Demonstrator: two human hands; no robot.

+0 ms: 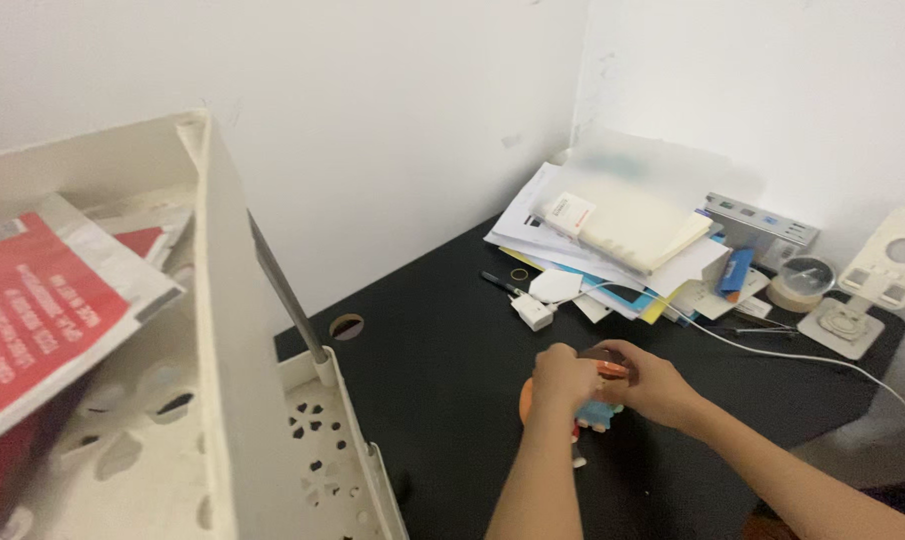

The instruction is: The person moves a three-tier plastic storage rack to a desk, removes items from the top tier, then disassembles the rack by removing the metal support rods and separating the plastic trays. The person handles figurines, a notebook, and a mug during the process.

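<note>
Nearest, the left hand (563, 380) and right hand (653, 385) together clasped a small orange-and-blue plastic toy (595, 408) above the black desk (443, 370), near its front edge. Farther back, a white charger plug (533, 311) lay before a paper stack (613, 235) in the far corner.

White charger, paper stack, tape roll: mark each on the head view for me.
White charger (534, 311), head view: the top face of the plug block.
Paper stack (623, 235), head view: the cream sheet on top.
Tape roll (795, 294), head view: its outer side wall.
</note>
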